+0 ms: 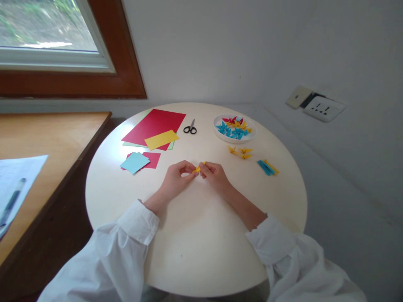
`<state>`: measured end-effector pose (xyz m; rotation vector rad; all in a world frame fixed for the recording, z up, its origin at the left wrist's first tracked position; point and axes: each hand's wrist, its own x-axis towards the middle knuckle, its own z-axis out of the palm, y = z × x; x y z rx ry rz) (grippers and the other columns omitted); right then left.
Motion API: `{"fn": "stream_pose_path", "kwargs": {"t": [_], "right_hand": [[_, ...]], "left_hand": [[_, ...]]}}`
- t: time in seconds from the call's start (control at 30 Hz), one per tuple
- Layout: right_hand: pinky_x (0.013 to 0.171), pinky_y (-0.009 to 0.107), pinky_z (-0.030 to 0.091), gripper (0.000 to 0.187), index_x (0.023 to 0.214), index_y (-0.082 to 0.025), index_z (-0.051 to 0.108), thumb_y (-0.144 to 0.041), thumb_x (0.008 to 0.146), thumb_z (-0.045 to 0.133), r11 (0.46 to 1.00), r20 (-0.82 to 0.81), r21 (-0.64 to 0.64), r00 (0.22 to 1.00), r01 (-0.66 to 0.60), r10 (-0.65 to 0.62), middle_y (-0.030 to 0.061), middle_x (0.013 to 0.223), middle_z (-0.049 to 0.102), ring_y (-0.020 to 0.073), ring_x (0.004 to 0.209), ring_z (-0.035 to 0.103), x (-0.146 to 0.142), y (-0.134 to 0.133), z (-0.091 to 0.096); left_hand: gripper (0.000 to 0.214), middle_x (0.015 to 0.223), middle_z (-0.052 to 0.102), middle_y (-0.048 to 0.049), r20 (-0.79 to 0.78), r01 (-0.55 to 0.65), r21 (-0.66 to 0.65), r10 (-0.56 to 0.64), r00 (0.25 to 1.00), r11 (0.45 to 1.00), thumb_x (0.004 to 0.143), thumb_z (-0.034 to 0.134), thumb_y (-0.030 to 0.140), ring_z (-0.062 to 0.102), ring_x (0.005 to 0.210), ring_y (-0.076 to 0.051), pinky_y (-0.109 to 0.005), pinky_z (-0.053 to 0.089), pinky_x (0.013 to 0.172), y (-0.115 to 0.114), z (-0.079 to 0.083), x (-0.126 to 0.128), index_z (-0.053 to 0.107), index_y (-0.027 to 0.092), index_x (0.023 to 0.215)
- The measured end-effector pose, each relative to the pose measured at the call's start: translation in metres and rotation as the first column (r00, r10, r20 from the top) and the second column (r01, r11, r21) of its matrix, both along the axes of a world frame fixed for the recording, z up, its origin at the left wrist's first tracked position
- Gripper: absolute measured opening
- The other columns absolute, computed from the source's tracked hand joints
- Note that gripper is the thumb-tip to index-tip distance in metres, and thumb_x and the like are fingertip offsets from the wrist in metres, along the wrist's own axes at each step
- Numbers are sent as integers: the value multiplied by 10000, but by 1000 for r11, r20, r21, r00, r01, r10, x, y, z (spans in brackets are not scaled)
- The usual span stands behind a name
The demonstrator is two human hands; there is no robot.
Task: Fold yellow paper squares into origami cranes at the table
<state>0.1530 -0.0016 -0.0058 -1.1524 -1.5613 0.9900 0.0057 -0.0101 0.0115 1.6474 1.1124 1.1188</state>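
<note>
Between my two hands is a small piece of folded yellow paper (pixel 197 169), mostly covered by fingertips. My left hand (pixel 176 178) pinches its left end between thumb and fingers. The other end sits in the pinch of my right hand (pixel 214 175). Both hands are just above the middle of the round white table (pixel 195 243). Beyond my right hand lie several yellow paper cranes (pixel 244 154). A white dish (pixel 218 133) behind them holds blue, yellow and red paper cranes (pixel 231 131).
Black-handled scissors (pixel 190 128) lie at the back. Left of them are large red sheets (pixel 154 126), a yellow strip (pixel 161 139) and light blue squares (pixel 135 162). Folded blue and yellow strips (pixel 267 167) lie at right. A wooden desk (pixel 69 134) stands left; walls adjoin.
</note>
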Motion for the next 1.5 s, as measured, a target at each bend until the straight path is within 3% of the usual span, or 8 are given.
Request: {"fn": "stream_pose_path", "kwargs": {"t": [0.17,0.33,0.47,0.63,0.77,1.03,1.27,1.5], "right_hand": [[518,242,348,301,549,-196,470,-429,724,548,999,-104,33,995,17,-13,-36,524,465,100,516,423,-2,0,1],[601,253,420,186,663,-199,498,-302,649,652,995,-267,30,960,100,-88,-31,641,522,115,608,516,-9,4,-4],[651,265,461,150,717,-196,536,-297,676,638,984,-305,54,941,172,-148,-2,726,580,138,704,576,-15,9,-9],[664,270,492,151,750,-185,566,-312,691,620,940,-340,64,893,335,-295,20,761,615,148,742,597,-27,19,-10],[672,266,503,144,758,-179,563,-307,706,601,924,-364,76,873,375,-325,32,785,620,153,778,603,-39,27,-10],[683,271,508,150,779,-167,594,-308,730,585,923,-353,45,871,381,-342,46,795,637,153,760,606,-41,29,-13],[659,262,503,136,811,-165,633,-268,751,567,924,-290,90,898,371,-332,58,849,636,156,789,598,-40,26,-9],[657,270,508,149,828,-183,651,-271,758,553,926,-261,100,907,365,-330,62,875,645,166,822,599,-41,25,-8]], "left_hand": [[150,654,620,-20,84,-57,-98,65,994,994,659,649,291,542,603,-126,-240,407,559,3,3,-1,621,145,683],[172,719,639,-34,207,-167,-138,193,959,976,636,682,295,568,666,-136,-254,426,621,14,-9,0,640,143,706],[203,729,646,-48,327,-171,-206,232,916,964,610,705,296,583,693,-148,-281,442,673,21,-15,5,648,131,713],[250,687,638,-31,546,-110,-309,271,793,945,565,734,281,598,703,-139,-312,462,748,29,-13,17,623,122,724],[282,672,631,-14,654,-71,-359,306,692,931,528,751,257,602,691,-125,-315,464,772,39,-10,25,604,124,729],[250,744,640,-22,665,-34,-431,343,663,902,553,746,244,590,703,-100,-260,452,731,45,-18,21,641,121,743],[215,656,625,-4,666,-23,-451,353,657,892,548,752,229,553,619,-71,-216,434,638,43,-17,20,653,111,698],[197,695,638,-13,666,-9,-461,353,657,888,557,745,224,582,683,-91,-234,444,689,45,-22,17,653,121,697]]}}
